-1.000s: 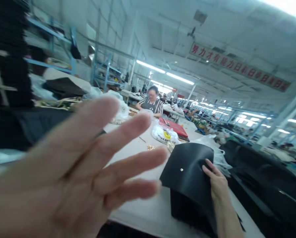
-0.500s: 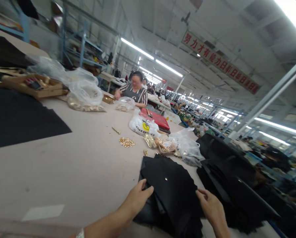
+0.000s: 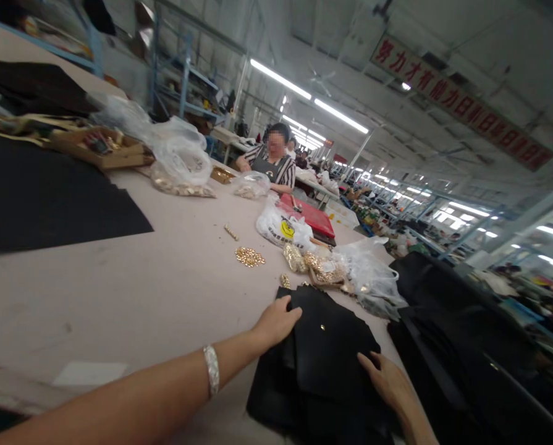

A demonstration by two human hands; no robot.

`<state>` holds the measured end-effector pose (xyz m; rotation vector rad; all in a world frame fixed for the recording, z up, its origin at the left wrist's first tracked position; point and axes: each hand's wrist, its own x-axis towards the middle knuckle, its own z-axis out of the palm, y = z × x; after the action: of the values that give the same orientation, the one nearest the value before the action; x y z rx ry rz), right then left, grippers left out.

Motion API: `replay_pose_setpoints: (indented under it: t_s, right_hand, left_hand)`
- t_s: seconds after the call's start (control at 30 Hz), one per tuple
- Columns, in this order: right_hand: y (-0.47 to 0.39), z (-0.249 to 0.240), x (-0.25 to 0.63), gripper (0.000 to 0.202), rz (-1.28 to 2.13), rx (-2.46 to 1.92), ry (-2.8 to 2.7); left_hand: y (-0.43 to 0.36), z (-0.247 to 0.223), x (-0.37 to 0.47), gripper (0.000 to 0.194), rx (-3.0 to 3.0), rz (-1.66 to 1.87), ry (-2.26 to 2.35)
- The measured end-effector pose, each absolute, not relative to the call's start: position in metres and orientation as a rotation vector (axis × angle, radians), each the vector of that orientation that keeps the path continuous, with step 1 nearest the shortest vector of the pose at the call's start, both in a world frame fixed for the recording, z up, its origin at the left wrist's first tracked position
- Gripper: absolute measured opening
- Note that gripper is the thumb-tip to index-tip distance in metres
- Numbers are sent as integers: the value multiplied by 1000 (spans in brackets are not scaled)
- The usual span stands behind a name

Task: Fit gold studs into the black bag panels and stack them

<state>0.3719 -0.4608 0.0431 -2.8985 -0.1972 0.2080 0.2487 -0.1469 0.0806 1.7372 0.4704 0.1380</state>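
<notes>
Black flat pieces (image 3: 332,352) lie stacked at the table's near edge, the top one bearing a small gold fitting (image 3: 322,327). My left hand (image 3: 277,321) rests at the upper left edge of the stack, thumb and fingers apart; a silver bracelet (image 3: 212,371) is on that wrist. On the right side of the stack, my right hand (image 3: 384,378) touches the top piece with its fingers spread. Just beyond the stack are a small gold cluster (image 3: 284,280) and an open box of gold parts (image 3: 325,270).
Loose gold pieces (image 3: 249,257) lie mid-table. Behind them are a white bag (image 3: 276,225) and a red case (image 3: 311,216). More black material (image 3: 461,334) is at right, a black sheet (image 3: 54,204) at left. A person (image 3: 271,164) sits across the table.
My left hand has moved forward along the stack's left edge. My right hand has shifted from the edge onto the top piece, its fingers more spread. The view has turned slightly left.
</notes>
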Motion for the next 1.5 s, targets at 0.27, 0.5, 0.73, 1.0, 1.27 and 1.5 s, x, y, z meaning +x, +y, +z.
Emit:
replay_pose_setpoints:
  t_s: [0.27,0.5,0.73,1.0,1.27,1.5]
  right_hand:
    - [-470,62,418,59,46,-2860,-342]
    - [-372,51,502,59,120,-2799,-602]
    - [-346,23,522,58,127,-2779,-686]
    - [-347,28,512,64,173,-2689,-702]
    - [-338,39,489,54,112,-2504,-753]
    - [-342,40,493,64,78,-2674,-490]
  left_hand:
    - [-120,67,242,71,1584,62,636]
    - [-122,65,235,69,1346,-13,679]
    - [-113,55,245,61,1214,-49,706]
    - [-122,47,253,43,1180,-66,420]
    - [-131,53,247,54,1522,64,397]
    - [-136,47,242,58,1683,176,464]
